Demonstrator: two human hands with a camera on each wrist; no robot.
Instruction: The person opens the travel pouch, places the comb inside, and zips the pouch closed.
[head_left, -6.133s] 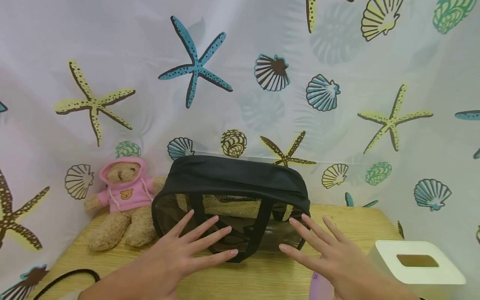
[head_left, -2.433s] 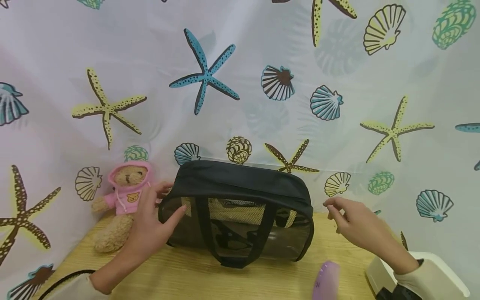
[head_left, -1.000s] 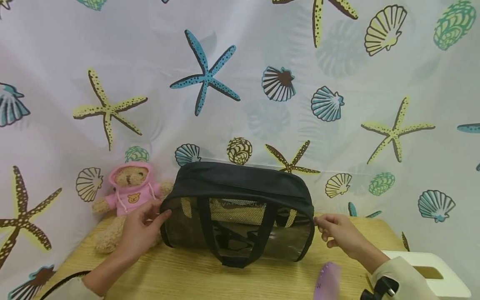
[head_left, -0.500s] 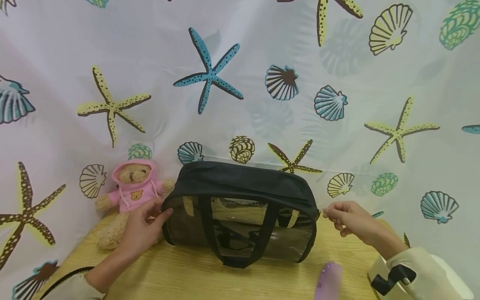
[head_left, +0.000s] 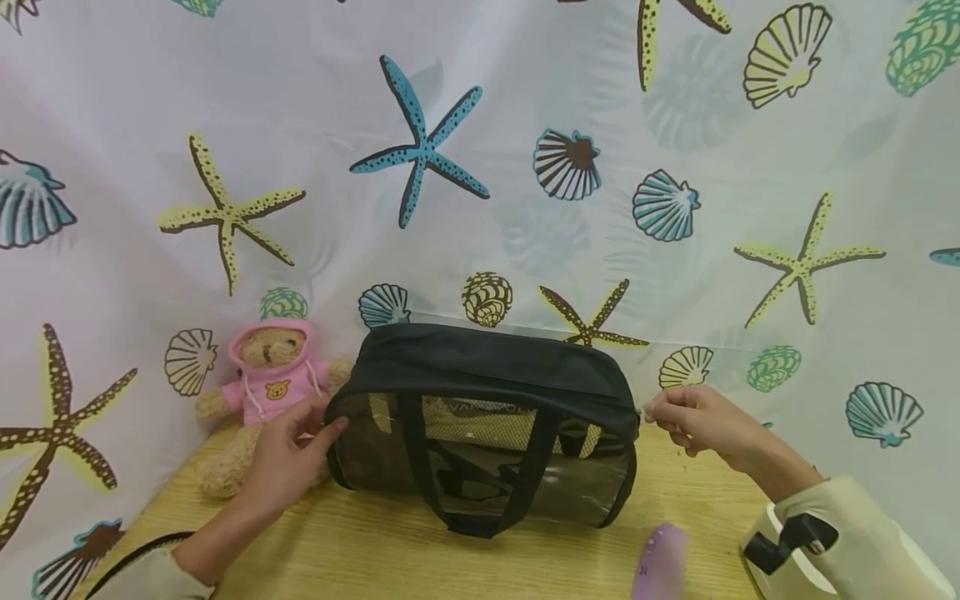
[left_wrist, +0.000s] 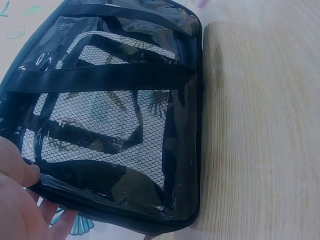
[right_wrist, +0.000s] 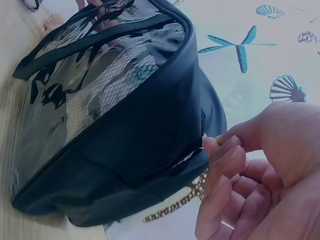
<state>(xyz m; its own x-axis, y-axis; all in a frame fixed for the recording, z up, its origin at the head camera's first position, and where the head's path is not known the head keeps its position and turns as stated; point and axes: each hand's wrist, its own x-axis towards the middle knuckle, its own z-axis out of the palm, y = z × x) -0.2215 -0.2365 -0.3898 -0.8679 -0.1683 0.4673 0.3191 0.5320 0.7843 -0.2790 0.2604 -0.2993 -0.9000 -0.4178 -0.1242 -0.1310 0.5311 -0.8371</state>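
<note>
Seashell-print curtain (head_left: pixel 495 237) behind duffel bag (head_left: pixel 483 429).
Left hand (head_left: pixel 283 465) grips it; right hand (head_left: pixel 703 422) pinches zipper pull (right_wrist: pixel 204 141), which bag buckling could jam.

Head view: looked from above the near side of the tabletop (head_left: pixel 375 558), forward and down toward the far curtain (head_left: pixel 480 242); farthest back, it took in the whole bag (head_left: pixel 487 387), the left hand (head_left: pixel 288 454) and the right hand (head_left: pixel 701 421).
Left wrist view: sat close at the bag's left end, facing right along its clear near side, tilted well over.
Right wrist view: sat close by the bag's right end, facing left, also tilted.
Head and left wrist: shared the left hand and the near side.
Head and right wrist: shared the right hand.
Both wrists: shared the strap (left_wrist: pixel 100 77).
</note>
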